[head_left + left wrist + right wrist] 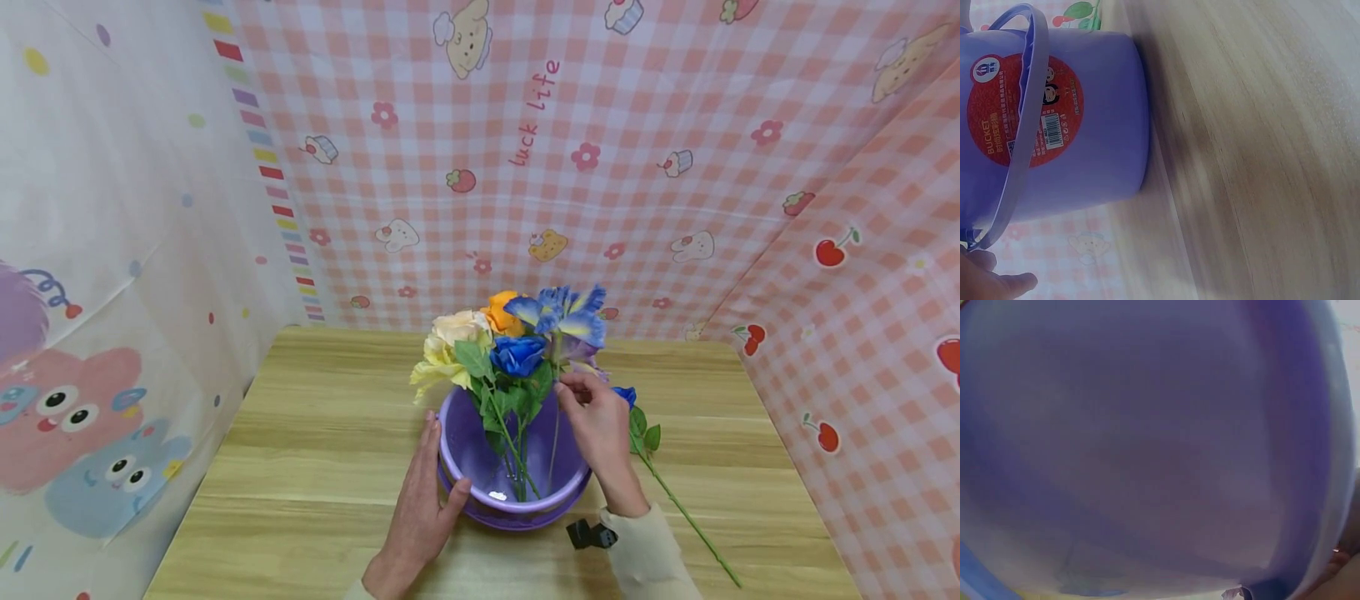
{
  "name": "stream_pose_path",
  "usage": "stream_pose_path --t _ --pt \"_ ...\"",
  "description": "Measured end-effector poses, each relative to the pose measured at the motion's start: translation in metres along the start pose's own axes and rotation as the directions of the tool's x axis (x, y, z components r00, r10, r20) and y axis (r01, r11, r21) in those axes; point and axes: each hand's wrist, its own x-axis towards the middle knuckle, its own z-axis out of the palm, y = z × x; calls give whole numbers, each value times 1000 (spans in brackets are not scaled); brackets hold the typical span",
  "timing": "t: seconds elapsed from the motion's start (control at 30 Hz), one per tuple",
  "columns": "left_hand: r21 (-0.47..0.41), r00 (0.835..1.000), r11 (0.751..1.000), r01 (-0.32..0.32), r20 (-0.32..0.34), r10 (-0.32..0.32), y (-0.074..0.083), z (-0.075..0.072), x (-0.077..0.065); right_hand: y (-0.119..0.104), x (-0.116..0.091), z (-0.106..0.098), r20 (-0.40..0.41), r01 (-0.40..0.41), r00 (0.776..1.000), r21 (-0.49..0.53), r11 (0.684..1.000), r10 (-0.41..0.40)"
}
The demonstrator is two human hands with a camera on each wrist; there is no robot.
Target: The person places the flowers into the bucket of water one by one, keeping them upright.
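Observation:
A purple bucket (491, 433) stands on the table with several artificial flowers in it: an orange one (501, 313), a blue rose (517, 356), a cream one (459, 326) and a yellow one (438, 364). My right hand (596, 421) pinches the stem of a blue iris (564, 312) above the bucket's right side; the stem reaches down inside. My left hand (422, 496) rests against the bucket's left side, fingers straight and thumb at the rim. In the left wrist view, its fingers (1004, 281) show beside the handle (1025, 137). Bucket wall fills most of the right wrist view.
Another blue rose (624, 395) lies on the table right of the bucket, its long green stem (690, 517) running toward the front. The right wrist carries a small black device (591, 534). Patterned cloth (487, 108) hangs behind the wooden table (315, 467) and at both sides.

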Motion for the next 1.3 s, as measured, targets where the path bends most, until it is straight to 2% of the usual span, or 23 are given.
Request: stream_pose_path --t 0.3,0.67,0.9,1.2,1.3 --pt "1 1000 1000 -8 -4 8 0 1 -1 0 4 3 60 18 998 -136 991 -10" --pt "-10 1000 1000 0 6 0 1 3 -2 -1 1 4 107 67 993 -195 979 -46" --pt "-4 1000 1000 11 4 -11 1 2 -2 1 -7 -7 69 88 994 -100 991 -82" --pt "-10 1000 1000 21 2 -21 1 2 -1 10 -14 -30 -86 140 987 47 989 -136" --pt "-12 1000 1000 15 -5 -15 1 2 0 15 -15 -37 -109 133 987 148 980 -117"
